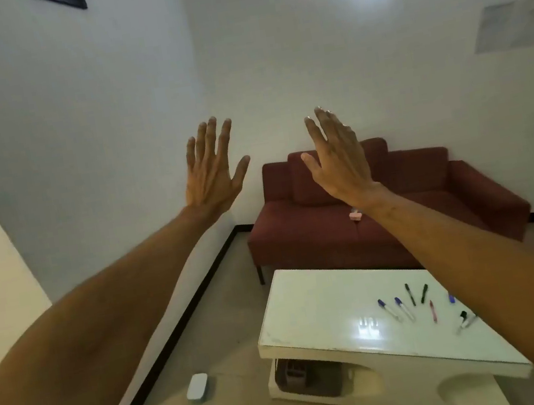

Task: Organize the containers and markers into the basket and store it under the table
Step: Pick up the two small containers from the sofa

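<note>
Both my arms are stretched out in front of me, raised high above the floor. My left hand and my right hand are empty, fingers spread, backs toward me. Far below them, several markers lie loose on the glossy white coffee table, some blue-capped, some black, one pink. My right forearm covers the table's right part. A dark brown basket sits on the shelf under the tabletop, at its left end; it holds dark shapes I cannot make out.
A dark red sofa stands against the far wall behind the table, with a small pink object on its seat. A small pale grey device lies on the floor left of the table. A black skirting runs along the left wall.
</note>
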### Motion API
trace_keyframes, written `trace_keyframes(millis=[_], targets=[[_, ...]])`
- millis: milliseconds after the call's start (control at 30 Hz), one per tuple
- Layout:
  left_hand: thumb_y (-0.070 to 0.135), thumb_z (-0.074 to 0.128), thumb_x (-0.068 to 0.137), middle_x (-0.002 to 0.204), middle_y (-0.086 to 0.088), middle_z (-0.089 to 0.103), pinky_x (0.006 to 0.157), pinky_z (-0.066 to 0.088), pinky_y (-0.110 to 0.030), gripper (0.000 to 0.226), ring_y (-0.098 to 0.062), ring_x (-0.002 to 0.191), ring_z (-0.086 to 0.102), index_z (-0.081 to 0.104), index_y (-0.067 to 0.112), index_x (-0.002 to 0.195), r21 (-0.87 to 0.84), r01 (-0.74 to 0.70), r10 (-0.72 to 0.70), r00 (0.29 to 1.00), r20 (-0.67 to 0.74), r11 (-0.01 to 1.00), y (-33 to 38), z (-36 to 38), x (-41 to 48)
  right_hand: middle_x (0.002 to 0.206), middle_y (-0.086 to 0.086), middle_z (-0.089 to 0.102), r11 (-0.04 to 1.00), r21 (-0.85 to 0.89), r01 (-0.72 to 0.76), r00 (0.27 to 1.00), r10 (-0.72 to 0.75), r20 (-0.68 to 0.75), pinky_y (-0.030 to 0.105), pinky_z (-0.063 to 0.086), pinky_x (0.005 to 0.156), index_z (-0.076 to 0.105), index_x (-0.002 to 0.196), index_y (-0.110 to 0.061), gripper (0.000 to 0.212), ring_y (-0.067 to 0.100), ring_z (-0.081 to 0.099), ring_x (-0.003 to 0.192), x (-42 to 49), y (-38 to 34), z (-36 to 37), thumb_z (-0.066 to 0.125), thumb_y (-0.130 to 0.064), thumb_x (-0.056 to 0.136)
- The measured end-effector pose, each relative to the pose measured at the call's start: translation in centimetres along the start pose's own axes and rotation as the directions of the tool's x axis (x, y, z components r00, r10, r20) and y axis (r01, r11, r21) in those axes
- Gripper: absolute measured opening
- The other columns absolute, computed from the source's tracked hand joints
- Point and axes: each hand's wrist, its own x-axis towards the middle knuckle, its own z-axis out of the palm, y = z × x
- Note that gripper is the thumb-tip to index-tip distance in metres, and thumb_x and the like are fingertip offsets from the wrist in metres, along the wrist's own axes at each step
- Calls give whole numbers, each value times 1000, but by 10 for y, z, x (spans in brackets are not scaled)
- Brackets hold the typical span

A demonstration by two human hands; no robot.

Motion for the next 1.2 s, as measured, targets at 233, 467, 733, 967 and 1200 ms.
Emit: trace_keyframes(millis=[233,467,733,967,1200], targets=[[53,35,102,168,-11,7,126,9,-51,71,-29,156,4,10,19,161,7,24,-24,999,34,1000,-115,85,32,167,13,17,1000,-20,-20,997,22,79,49,24,123,24,157,-14,67,31,19,155,70,-34,129,50,-40,101],[53,36,102,168,-11,9,125,10,-51,71,-29,156,5,11,19,161,-15,26,-25,997,72,1000,-237,172,93,167,13,19,997,-6,-75,990,75,119,49,25,121,27,156,-14,65,31,21,154,146,-59,253,50,-38,101],[54,36,101,168,-10,9,126,10,-50,72,-28,156,5,11,20,161,-69,-7,14,995,99,998,-324,318,159,166,13,19,993,-9,-114,985,114,133,48,24,122,27,156,-14,64,31,21,154,221,-45,411,49,-39,101],[55,36,101,169,-9,8,126,11,-50,74,-26,156,4,9,21,161,-97,-31,43,992,117,995,-377,440,244,166,14,20,985,-12,-170,972,170,162,48,27,123,28,155,-13,63,31,22,153,293,-9,538,48,-39,101],[56,36,100,169,-8,7,125,12,-50,75,-24,157,3,7,23,161,-135,-69,90,984,155,988,-428,571,322,165,14,22,976,-29,-217,967,219,131,47,27,122,29,155,-13,62,31,24,153,359,33,657,48,-38,101]])
